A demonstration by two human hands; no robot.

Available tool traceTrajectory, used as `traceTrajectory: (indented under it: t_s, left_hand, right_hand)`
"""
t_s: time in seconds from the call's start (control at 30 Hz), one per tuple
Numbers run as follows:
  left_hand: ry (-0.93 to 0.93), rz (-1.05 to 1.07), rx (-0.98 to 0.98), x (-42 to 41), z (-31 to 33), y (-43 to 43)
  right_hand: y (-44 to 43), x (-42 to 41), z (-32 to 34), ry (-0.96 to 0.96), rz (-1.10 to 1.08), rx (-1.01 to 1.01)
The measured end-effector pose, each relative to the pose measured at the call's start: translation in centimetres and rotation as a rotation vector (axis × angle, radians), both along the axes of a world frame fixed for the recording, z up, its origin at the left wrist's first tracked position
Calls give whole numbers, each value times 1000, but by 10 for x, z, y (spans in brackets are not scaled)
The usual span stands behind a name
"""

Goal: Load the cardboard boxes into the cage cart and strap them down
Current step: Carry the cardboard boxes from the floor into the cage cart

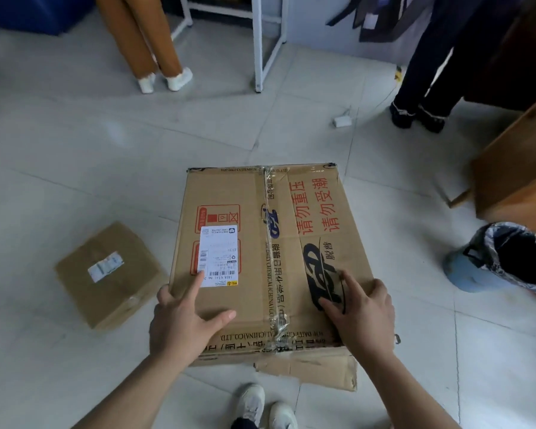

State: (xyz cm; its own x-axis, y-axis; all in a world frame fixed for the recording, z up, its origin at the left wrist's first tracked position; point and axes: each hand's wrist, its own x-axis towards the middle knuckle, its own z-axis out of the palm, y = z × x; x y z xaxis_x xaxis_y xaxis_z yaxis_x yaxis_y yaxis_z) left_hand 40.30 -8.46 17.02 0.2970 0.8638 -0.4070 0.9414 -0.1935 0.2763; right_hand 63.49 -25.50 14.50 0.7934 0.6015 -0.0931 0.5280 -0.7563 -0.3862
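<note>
A large taped cardboard box (pixel 260 236) with red and black print and a white shipping label stands on the tiled floor in front of me. My left hand (pixel 183 320) lies on its near left top, fingers spread, with some fingers over the left edge. My right hand (pixel 361 314) rests on the near right top, fingers straight, the outer ones at the right edge. A smaller brown box (pixel 109 274) with a white label lies on the floor to the left. No cage cart or strap is in view.
A flattened piece of cardboard (pixel 316 370) sticks out under the big box near my shoes. A blue bin (pixel 495 261) with a black liner stands right, a wooden cabinet (pixel 514 168) behind it. Two people stand at the back beside a white metal frame (pixel 260 41).
</note>
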Motion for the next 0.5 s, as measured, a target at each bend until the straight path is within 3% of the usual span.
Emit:
traceTrajectory:
  t_s: [0.2, 0.5]
  left_hand:
    - [-59, 253, 87, -95, 107, -29]
    - [-130, 666, 245, -246, 197, -103]
  right_hand:
    - [32, -55, 111, -43, 260, 45]
    - [70, -186, 209, -93, 676, 172]
